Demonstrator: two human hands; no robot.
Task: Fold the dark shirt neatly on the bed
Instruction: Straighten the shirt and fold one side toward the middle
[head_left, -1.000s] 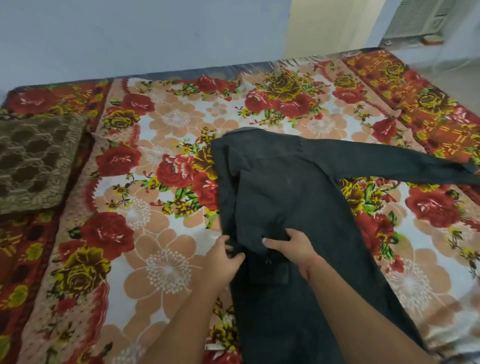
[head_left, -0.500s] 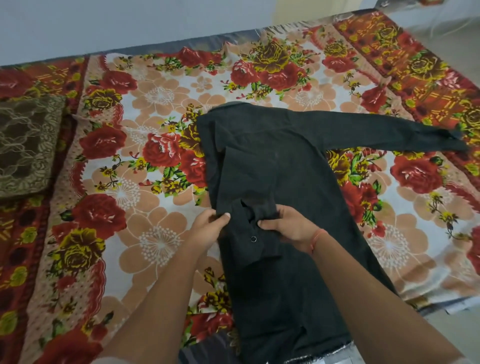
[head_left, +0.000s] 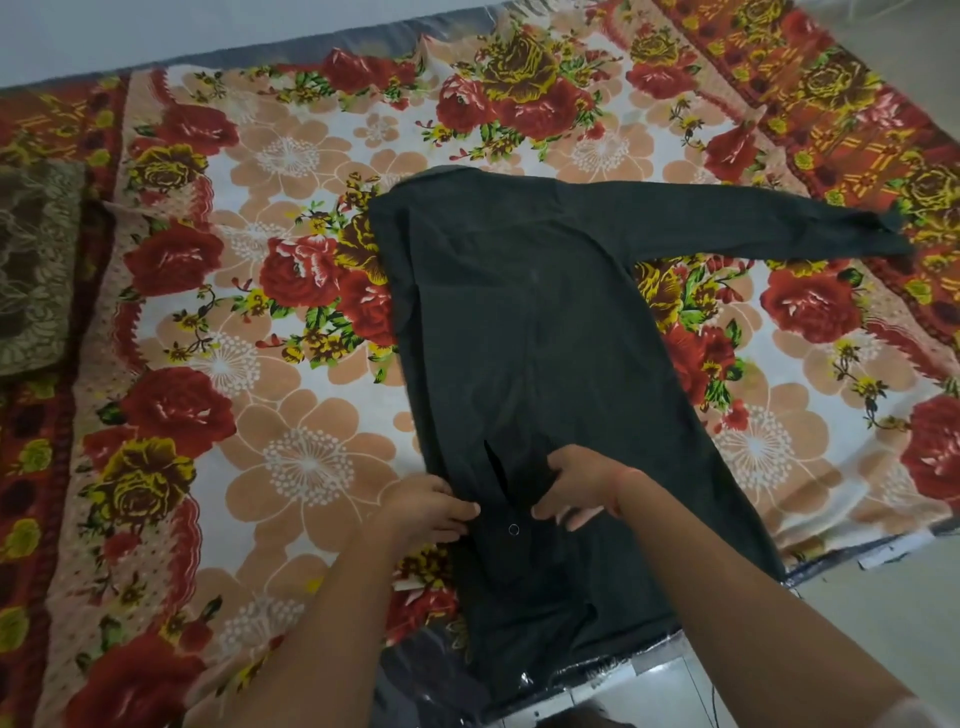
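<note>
The dark shirt (head_left: 524, 332) lies spread on the bed (head_left: 291, 322), collar toward the far edge and hem spilling over the near edge. One sleeve is folded in along the body, its buttoned cuff (head_left: 511, 525) lying between the hands; the other sleeve (head_left: 753, 223) stretches toward the right edge.

The chief risk appears to be the overhanging hem. Its weight could drag the cloth toward the near edge once the grip loosens, skewing the folded sleeve. If the hands pull unevenly on the cuff, the long fold along the shirt's left side would likely twist or bunch. The floral sheet looks soft, so it may ruck up beneath any sliding.

The left hand (head_left: 426, 506) sits at the shirt's folded left edge, fingers curled and pinching the fabric beside the cuff. The right hand (head_left: 576, 483) comes in from the other side, thumb and curled fingers nipping the cuff. Both forearms reach in from the near edge, converging.
</note>
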